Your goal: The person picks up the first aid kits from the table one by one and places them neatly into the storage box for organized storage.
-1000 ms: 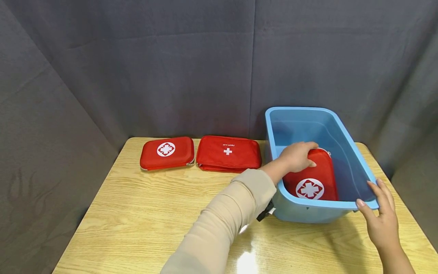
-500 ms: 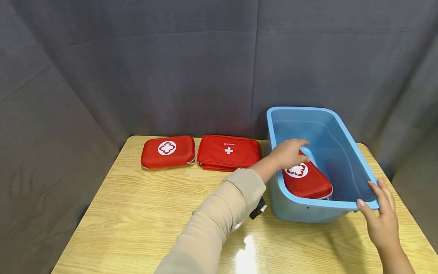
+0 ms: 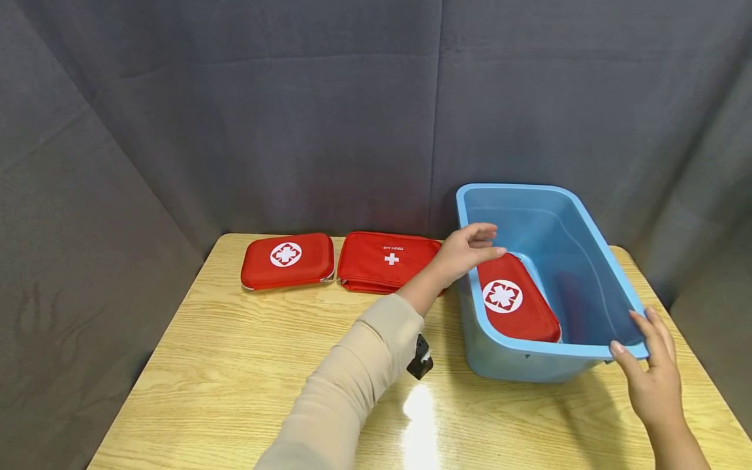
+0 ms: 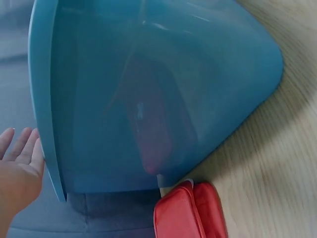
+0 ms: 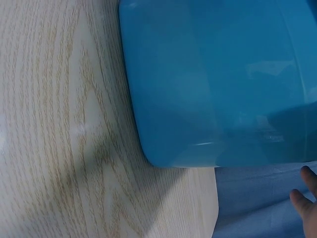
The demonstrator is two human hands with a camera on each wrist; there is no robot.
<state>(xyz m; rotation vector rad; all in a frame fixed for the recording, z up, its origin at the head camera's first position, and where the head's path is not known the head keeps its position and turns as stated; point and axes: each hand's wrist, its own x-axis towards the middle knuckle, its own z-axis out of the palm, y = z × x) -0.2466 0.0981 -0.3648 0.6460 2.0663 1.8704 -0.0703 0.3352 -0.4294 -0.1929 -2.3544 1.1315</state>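
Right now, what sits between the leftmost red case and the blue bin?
In the head view, a red FIRST AID pouch lies between them; the left hand and wrist partly hide its right end.

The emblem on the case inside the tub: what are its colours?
The emblem is white and red, clearest in the head view.

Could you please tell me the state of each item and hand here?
Blue bin: upright, open-topped.
Red case in bin: lying emblem up, looks closed.
Leftmost red case: emblem up, looks closed.
First-aid pouch: cross up, looks closed.
Left hand: relaxed, holding nothing.
Right hand: holding the bin's near right corner.
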